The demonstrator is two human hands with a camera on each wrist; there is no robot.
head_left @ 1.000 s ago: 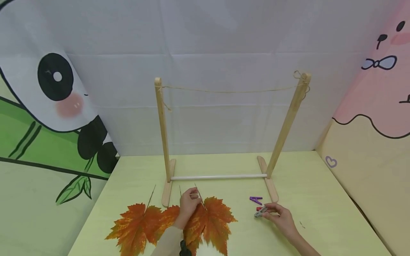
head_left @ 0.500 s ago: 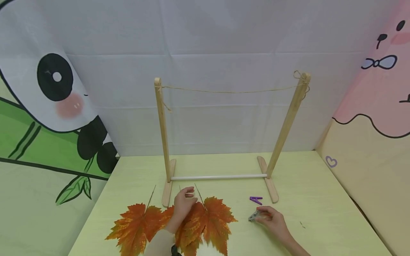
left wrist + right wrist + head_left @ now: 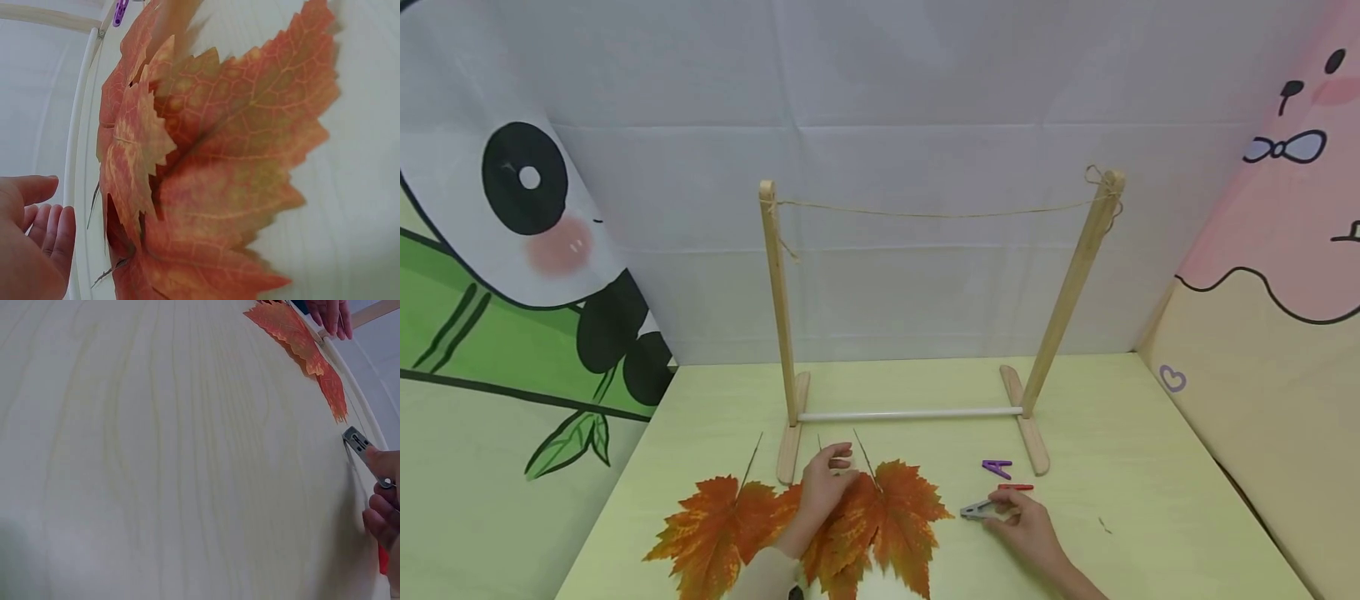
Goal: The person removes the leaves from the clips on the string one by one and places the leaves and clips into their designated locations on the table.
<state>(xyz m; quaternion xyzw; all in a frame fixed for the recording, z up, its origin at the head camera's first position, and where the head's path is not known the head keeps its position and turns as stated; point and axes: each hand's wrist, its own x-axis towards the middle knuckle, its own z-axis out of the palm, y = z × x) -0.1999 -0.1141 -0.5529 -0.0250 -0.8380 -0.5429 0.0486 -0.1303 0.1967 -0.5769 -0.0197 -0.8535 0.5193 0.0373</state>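
Observation:
In the head view my left hand (image 3: pixel 824 487) hovers over orange maple leaves with its fingers loosely bent and nothing between them. One leaf (image 3: pixel 707 533) lies to its left, another leaf (image 3: pixel 906 521) to its right, and more overlap beneath the wrist. Thin dark stems point away from me. My right hand (image 3: pixel 1028 529) pinches a grey clothespin (image 3: pixel 974 510) between thumb and fingers, its tip pointing left toward the right leaf's edge. The right wrist view shows the same clothespin (image 3: pixel 357 442) close over the table. Just beyond that hand lie a red clothespin (image 3: pixel 1018 487) and a purple clothespin (image 3: pixel 997 468).
Behind the leaves stands a wooden frame with a left post (image 3: pixel 780 317), a leaning right post (image 3: pixel 1071 300) and a white crossbar (image 3: pixel 910 414). A string (image 3: pixel 925 216) is tied between the post tops. A small stem scrap (image 3: pixel 1105 526) lies at the right.
My right hand has carried the grey clothespin left, away from the red one, which now shows. My left hand has drawn back left and down from the right leaf's stem.

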